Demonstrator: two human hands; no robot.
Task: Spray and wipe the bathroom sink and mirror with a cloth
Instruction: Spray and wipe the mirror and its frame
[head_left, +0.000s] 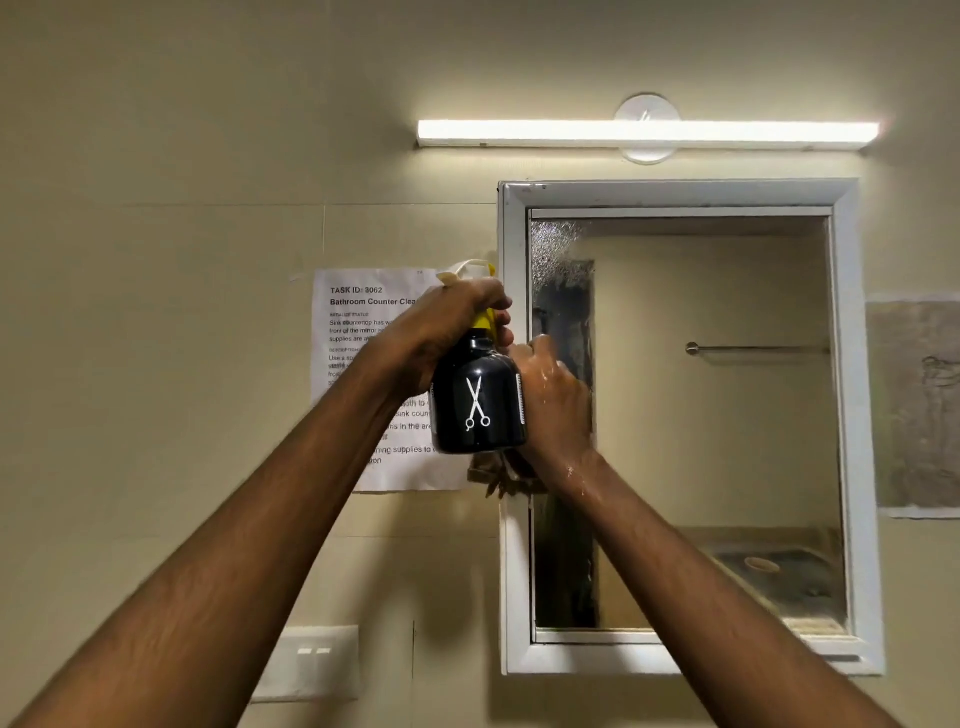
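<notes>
Black spray bottle (479, 400) gripped by both hands: left hand (449, 322) on trigger, wet right hand (553, 400) supporting; it could slip, missing the mirror (727, 415).

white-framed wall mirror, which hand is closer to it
Right. The right hand overlaps the white-framed wall mirror at its left edge, supporting the black spray bottle; the left hand grips the bottle's yellow top, left of the frame.

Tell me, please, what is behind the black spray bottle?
Behind the spray bottle hangs a printed task sheet taped to the wall; the bottle and left hand cover much of its text. A brownish cloth shows below the bottle, mostly hidden.
</notes>
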